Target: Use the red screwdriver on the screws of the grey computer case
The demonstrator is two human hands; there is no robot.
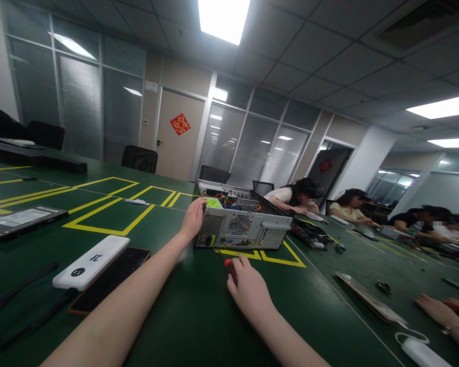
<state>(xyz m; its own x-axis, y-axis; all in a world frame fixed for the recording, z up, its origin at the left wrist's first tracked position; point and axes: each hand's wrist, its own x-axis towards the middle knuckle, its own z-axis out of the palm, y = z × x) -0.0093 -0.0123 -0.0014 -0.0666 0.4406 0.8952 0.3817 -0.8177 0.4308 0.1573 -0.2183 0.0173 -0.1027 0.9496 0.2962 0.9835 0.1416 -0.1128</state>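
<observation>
An open desktop computer case (241,224) lies on its side on the green table (199,306), its rear panel facing me, cables showing inside. My left hand (193,220) grips the case's top left corner, fingers curled over the edge. My right hand (248,288) rests on the table in front of the case, closed round a red-handled tool (229,266), likely a screwdriver, whose tip is hidden.
A white power bank (92,261) lies on a dark phone (110,279) at left, a black drive (21,220) further left. Yellow tape marks the table. Another person's hand (443,312) lies at right by a white device (421,351). Several people sit beyond.
</observation>
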